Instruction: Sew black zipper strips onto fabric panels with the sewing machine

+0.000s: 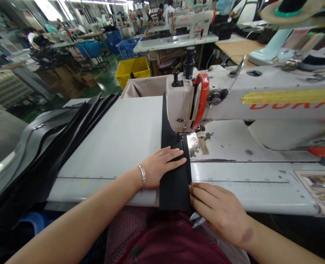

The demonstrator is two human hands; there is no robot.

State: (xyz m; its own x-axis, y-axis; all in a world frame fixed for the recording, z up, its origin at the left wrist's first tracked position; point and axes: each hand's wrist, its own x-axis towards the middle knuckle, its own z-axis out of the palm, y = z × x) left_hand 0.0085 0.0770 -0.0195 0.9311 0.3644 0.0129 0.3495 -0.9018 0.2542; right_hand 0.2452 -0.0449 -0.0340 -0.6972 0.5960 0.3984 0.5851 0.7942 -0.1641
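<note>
A long black strip of material [174, 190] runs front to back over the white machine bed, passing under the presser foot [181, 137] of the sewing machine [188, 106]. My left hand [162, 165] lies flat across the strip just in front of the foot, fingers stretched to the right. At the strip's right edge, near the table front, my right hand [220, 209] is closed, its fingertips against that edge. Two metal blades of thread snips [197, 220] stick out from under this hand; their handle is hidden in the palm.
Black sheets [69, 135] hang over the table's left side. A fabric-lined bin [146, 87] and a yellow crate [132, 69] stand behind. A ruler scale [247, 184] crosses the front; a tray of metal parts [324, 187] lies at right. People work farther back.
</note>
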